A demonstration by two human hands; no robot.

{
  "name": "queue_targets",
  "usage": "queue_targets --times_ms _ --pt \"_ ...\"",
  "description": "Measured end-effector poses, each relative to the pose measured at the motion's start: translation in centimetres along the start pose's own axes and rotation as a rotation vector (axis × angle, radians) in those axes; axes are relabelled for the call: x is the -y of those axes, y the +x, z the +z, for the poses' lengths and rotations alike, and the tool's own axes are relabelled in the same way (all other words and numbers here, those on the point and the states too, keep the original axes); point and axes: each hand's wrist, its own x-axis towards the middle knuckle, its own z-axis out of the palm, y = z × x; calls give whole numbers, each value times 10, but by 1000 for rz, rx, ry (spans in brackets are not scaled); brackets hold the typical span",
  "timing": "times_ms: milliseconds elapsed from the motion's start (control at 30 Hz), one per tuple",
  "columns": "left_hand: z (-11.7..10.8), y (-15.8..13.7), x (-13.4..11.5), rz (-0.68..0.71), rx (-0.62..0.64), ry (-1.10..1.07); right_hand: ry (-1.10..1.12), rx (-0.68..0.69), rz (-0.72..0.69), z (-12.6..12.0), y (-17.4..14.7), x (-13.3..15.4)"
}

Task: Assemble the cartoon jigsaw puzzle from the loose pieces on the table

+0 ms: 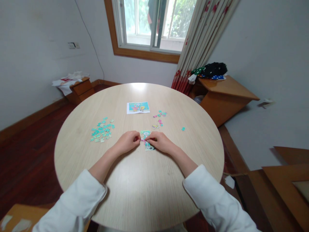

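**Left hand [129, 141] and right hand [161, 141] meet at a partly joined puzzle [149, 146]**

Through the head view I see my left hand bent inward, thumb and fingertips nearly together at the puzzle's left edge, beside a small pink piece [142, 140]. My right hand reaches over the puzzle from the other side, its fingers drawn to a narrow pinch at the same spot. The pink bit is too small for me to tell which hand, if either, grips it. The puzzle lies flat on the round, pale surface [135, 193], partly covered by my right hand.

Just beyond it I have a yellowish cluster [155, 126] and a pink cluster [160, 122], with a mixed pink-and-teal group [160, 114] farther back. A lone teal piece [183, 129] lies off to the right; a spread of teal and pale pieces [102, 130] lies left of my left hand. Farther back rests a printed picture sheet [139, 107], and past the surface stand a window [154, 25] and a curtain [195, 38].
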Motion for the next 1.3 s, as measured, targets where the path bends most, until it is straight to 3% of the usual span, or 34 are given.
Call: queue_targets --times_ms 300,500,800,1300 --pt "2 0 5 19 -100 -74 7 -3 4 -1 -1 1" --pt "3 -1 5 85 -30 -80 -11 1 -5 0 0 1" --pt "2 0 6 57 10 -71 -11 4 -6 -1 0 0" --pt "3 -1 0 61 -1 -35 31 -224 12 -2 1 -9"
